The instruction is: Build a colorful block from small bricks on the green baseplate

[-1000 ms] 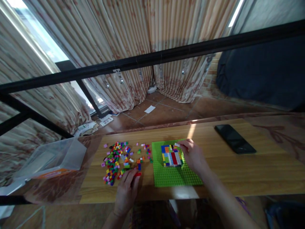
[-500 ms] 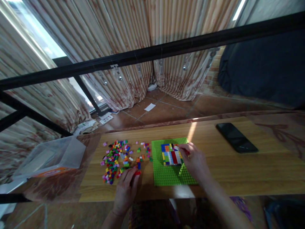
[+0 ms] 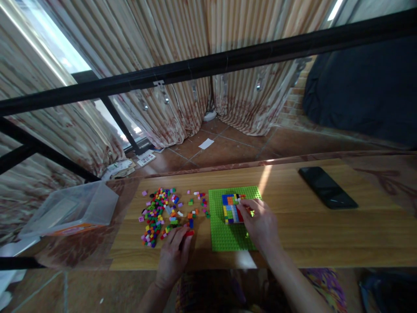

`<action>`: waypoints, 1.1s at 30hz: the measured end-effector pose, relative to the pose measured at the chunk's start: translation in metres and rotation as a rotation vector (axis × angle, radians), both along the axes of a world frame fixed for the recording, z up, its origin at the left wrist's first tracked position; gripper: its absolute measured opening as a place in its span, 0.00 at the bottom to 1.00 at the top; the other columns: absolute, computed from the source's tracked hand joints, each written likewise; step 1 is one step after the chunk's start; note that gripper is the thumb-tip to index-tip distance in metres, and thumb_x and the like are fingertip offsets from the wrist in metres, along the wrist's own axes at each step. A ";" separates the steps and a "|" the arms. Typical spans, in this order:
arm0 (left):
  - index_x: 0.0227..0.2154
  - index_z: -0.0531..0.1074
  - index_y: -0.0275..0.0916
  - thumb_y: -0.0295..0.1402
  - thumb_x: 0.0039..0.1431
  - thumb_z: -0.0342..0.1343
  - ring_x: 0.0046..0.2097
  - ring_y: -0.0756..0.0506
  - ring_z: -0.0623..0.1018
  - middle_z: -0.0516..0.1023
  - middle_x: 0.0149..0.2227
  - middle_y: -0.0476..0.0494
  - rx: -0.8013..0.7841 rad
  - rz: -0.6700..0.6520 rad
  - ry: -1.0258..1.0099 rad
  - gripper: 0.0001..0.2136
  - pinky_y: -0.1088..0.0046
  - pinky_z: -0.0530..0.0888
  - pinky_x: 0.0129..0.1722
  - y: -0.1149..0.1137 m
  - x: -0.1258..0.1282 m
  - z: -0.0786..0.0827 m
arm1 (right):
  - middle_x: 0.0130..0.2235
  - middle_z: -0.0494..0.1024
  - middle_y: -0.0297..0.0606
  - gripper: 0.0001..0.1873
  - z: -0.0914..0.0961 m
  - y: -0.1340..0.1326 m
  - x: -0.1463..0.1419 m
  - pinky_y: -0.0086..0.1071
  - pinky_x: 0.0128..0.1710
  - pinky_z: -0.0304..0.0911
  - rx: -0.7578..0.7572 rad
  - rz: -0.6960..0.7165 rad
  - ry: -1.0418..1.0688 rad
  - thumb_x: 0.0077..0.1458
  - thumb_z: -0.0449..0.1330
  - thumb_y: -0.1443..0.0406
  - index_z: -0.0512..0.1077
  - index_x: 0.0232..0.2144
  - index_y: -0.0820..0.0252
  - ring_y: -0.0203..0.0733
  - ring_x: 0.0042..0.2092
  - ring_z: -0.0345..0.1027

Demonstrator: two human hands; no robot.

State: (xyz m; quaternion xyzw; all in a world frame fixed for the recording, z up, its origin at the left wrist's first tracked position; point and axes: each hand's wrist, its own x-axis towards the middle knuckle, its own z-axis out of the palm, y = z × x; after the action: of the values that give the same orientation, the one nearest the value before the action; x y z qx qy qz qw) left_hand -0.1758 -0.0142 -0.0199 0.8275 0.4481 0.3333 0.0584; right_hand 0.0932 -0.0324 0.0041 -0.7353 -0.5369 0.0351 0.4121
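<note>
A green studded baseplate [image 3: 217,237] lies on the wooden board, and on it sits a flat build of coloured toy bricks [image 3: 230,209]. My right hand [image 3: 260,222] is over the right side of this build, thumb and fingers pinched together at its upper surface and covering part of it. Whatever the fingertips press or hold is too small to make out. To the left, my left hand [image 3: 174,252] rests low near the loose bricks [image 3: 159,213], fingers curled. A red brick [image 3: 189,233] shows between its thumb and index finger.
A black phone [image 3: 327,188] lies on the right part of the wooden board [image 3: 293,243]. At the left stands a clear plastic box [image 3: 97,204] with an orange label. A dark metal rail [image 3: 192,68] crosses beyond the board, with curtains behind it.
My right hand has moved slightly left over the build, covering more of its white and red bricks. My left hand stays nearly in place with the red brick. The view has shifted a little.
</note>
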 end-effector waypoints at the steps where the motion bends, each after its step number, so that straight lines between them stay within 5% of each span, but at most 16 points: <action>1: 0.45 0.72 0.39 0.32 0.63 0.51 0.43 0.46 0.78 0.78 0.41 0.41 -0.003 -0.001 0.000 0.10 0.69 0.77 0.45 0.000 0.000 0.000 | 0.35 0.78 0.39 0.12 0.000 0.000 0.000 0.34 0.37 0.62 0.004 0.011 -0.002 0.58 0.55 0.57 0.76 0.33 0.56 0.43 0.37 0.68; 18: 0.44 0.71 0.39 0.32 0.64 0.50 0.44 0.46 0.77 0.77 0.41 0.41 -0.082 -0.004 -0.004 0.08 0.69 0.76 0.44 -0.003 0.002 0.003 | 0.39 0.77 0.43 0.16 0.001 0.001 0.013 0.40 0.42 0.64 -0.012 0.074 0.118 0.58 0.54 0.56 0.78 0.35 0.56 0.46 0.42 0.68; 33: 0.44 0.71 0.40 0.33 0.64 0.50 0.45 0.46 0.78 0.77 0.42 0.41 -0.129 0.001 -0.013 0.09 0.69 0.77 0.44 -0.004 0.002 0.003 | 0.37 0.77 0.43 0.13 0.010 0.005 0.011 0.37 0.36 0.65 -0.048 0.057 0.373 0.51 0.61 0.56 0.79 0.30 0.59 0.44 0.37 0.71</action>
State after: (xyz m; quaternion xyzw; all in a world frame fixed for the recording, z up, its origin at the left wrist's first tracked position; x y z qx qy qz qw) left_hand -0.1737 -0.0181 -0.0166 0.8195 0.4689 0.3090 0.1144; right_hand 0.1038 -0.0279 0.0144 -0.7101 -0.4708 0.1955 0.4857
